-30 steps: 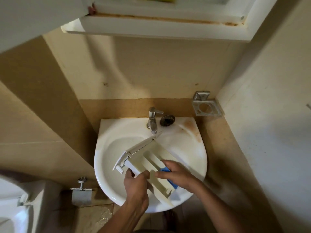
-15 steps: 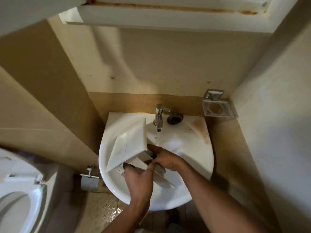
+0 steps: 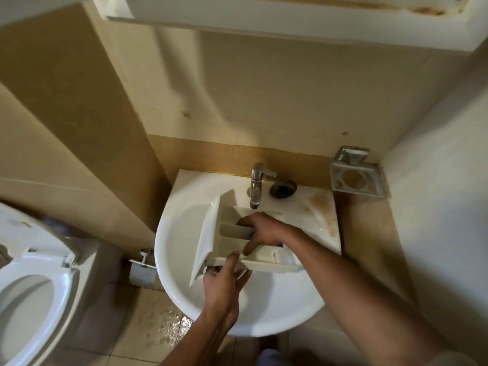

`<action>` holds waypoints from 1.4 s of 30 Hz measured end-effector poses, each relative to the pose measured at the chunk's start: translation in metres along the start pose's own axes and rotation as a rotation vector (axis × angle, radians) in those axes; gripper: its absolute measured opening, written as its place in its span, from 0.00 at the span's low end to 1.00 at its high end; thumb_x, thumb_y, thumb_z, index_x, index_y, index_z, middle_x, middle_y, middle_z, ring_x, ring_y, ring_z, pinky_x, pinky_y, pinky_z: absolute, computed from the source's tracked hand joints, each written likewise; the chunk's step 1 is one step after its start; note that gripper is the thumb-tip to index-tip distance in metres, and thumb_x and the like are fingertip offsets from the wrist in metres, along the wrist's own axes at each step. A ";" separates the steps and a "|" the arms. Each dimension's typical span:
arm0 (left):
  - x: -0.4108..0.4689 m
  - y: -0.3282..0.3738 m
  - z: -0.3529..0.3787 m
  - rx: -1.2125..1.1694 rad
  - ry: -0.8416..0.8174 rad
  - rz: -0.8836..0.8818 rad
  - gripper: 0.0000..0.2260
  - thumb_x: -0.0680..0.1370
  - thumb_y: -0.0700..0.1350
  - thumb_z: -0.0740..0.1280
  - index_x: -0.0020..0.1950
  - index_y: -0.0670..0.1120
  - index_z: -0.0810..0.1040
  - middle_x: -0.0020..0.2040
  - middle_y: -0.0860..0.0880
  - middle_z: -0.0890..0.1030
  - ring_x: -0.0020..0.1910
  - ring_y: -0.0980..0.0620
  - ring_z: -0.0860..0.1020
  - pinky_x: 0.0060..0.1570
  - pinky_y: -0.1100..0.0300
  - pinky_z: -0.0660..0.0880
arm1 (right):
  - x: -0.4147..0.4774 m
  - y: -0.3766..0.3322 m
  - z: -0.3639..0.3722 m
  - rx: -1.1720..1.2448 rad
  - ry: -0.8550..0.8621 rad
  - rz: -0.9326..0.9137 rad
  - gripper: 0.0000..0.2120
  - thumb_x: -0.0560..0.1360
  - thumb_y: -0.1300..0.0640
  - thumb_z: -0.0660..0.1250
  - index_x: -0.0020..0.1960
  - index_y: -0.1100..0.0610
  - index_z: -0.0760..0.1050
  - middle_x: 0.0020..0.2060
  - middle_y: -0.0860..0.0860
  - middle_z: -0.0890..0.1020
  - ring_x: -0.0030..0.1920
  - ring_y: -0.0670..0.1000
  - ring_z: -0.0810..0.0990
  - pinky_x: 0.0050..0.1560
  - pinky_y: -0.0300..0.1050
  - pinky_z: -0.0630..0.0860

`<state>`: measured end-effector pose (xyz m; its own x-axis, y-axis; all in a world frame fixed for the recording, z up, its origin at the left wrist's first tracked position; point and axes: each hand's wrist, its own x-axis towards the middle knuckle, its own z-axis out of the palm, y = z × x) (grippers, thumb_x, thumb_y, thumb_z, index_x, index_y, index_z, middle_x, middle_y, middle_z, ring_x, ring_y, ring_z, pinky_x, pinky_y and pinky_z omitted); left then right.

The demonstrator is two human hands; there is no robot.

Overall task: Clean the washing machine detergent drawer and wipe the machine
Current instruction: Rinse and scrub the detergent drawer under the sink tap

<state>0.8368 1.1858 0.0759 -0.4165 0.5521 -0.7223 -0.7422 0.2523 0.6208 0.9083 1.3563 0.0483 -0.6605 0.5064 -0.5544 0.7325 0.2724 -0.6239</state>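
2 hands work over the white sink (image 3: 182,228). Your left hand (image 3: 221,283) pinches the near wall of the detergent drawer (image 3: 208,233) close to its front panel, with the thumb on top of the edge and the fingers beneath. You hold the drawer over the basin, open side up, front panel to your left, far wall just below the tap (image 3: 255,188). Your right hand (image 3: 266,231) reaches down into the compartments, fingers bent around a blue item (image 3: 251,235) of which only a sliver shows. A toilet (image 3: 39,286) stands at your left.
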 end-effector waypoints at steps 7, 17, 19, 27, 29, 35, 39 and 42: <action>-0.011 -0.004 0.021 -0.156 0.012 -0.143 0.08 0.82 0.40 0.65 0.61 0.44 0.78 0.54 0.38 0.84 0.52 0.39 0.83 0.59 0.43 0.79 | -0.004 0.010 -0.021 -0.077 -0.015 0.045 0.27 0.57 0.50 0.85 0.55 0.54 0.84 0.46 0.47 0.86 0.47 0.47 0.84 0.54 0.49 0.81; -0.056 0.052 0.027 0.471 -0.352 -0.135 0.07 0.79 0.43 0.68 0.53 0.42 0.83 0.53 0.39 0.85 0.50 0.38 0.84 0.55 0.42 0.81 | -0.015 0.007 -0.016 -0.271 -0.094 -0.066 0.28 0.67 0.54 0.80 0.66 0.49 0.79 0.58 0.49 0.81 0.56 0.49 0.80 0.55 0.44 0.77; -0.045 0.063 0.023 0.540 -0.262 0.194 0.06 0.79 0.41 0.67 0.52 0.45 0.84 0.48 0.45 0.87 0.50 0.43 0.84 0.56 0.45 0.82 | -0.018 0.003 -0.014 -0.213 -0.097 -0.094 0.21 0.66 0.55 0.80 0.57 0.45 0.82 0.47 0.42 0.79 0.47 0.43 0.77 0.46 0.39 0.73; 0.038 0.071 -0.040 0.801 0.332 0.480 0.43 0.67 0.55 0.77 0.77 0.45 0.62 0.71 0.46 0.70 0.70 0.43 0.69 0.68 0.43 0.70 | -0.020 -0.002 -0.009 -0.360 -0.152 -0.209 0.35 0.68 0.48 0.80 0.72 0.47 0.73 0.59 0.50 0.72 0.60 0.50 0.72 0.62 0.44 0.73; 0.053 0.072 -0.057 0.550 0.192 0.183 0.47 0.62 0.58 0.78 0.76 0.46 0.64 0.67 0.47 0.74 0.64 0.44 0.75 0.62 0.42 0.75 | -0.019 -0.004 -0.007 -0.355 -0.159 -0.247 0.33 0.68 0.50 0.79 0.70 0.45 0.74 0.58 0.49 0.72 0.60 0.49 0.71 0.61 0.42 0.72; 0.053 0.068 -0.060 0.497 0.013 -0.118 0.12 0.73 0.40 0.71 0.55 0.40 0.81 0.56 0.42 0.77 0.54 0.42 0.75 0.51 0.39 0.81 | -0.007 0.005 -0.013 -0.464 -0.170 -0.312 0.30 0.66 0.57 0.78 0.67 0.47 0.77 0.64 0.47 0.74 0.67 0.48 0.67 0.66 0.48 0.71; 0.044 0.058 -0.044 0.472 0.171 -0.081 0.06 0.73 0.38 0.70 0.49 0.40 0.78 0.49 0.42 0.78 0.47 0.43 0.76 0.47 0.41 0.80 | -0.014 0.023 -0.006 -0.258 0.163 -0.277 0.27 0.68 0.66 0.75 0.66 0.54 0.78 0.67 0.48 0.77 0.70 0.48 0.71 0.67 0.42 0.69; 0.036 0.049 -0.038 0.413 0.209 -0.096 0.10 0.72 0.40 0.71 0.52 0.38 0.79 0.48 0.41 0.78 0.46 0.43 0.75 0.38 0.49 0.78 | -0.028 0.041 0.004 0.068 0.620 0.000 0.24 0.70 0.67 0.73 0.65 0.56 0.78 0.63 0.51 0.80 0.64 0.51 0.78 0.60 0.37 0.70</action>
<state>0.7660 1.1879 0.0686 -0.4843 0.3501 -0.8018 -0.5289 0.6128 0.5871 0.9559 1.3499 0.0357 -0.4272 0.8926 -0.1441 0.7069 0.2304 -0.6687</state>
